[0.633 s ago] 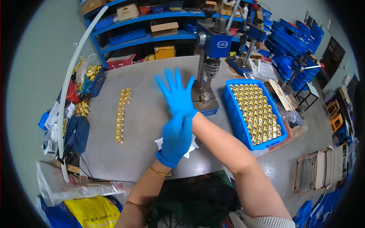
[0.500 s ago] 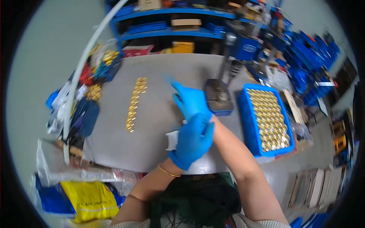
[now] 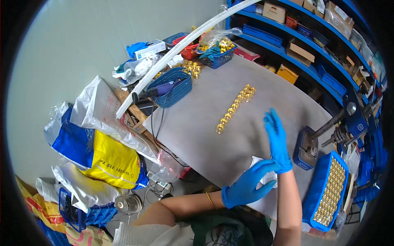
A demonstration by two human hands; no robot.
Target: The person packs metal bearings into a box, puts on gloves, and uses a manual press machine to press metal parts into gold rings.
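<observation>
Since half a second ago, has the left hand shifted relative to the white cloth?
No. The left hand still rests on the white cloth near the table's front edge; only the camera swung.

My bench, seen from above — parts in the middle, press to the right.

A row of caps (image 3: 236, 107) lies on the table (image 3: 197, 135); behind it a basket (image 3: 174, 88), right of it the press (image 3: 314, 141) — then the tray (image 3: 328, 190).

Matt blue rubbery gloves on left hand (image 3: 246, 186) and right hand (image 3: 278, 141), soft white cloth (image 3: 264, 180) under the fingers, glossy brass-coloured metal caps (image 3: 236, 107) beyond them, matt grey tabletop (image 3: 197, 135), blue plastic tray (image 3: 318, 192) right of them.
</observation>
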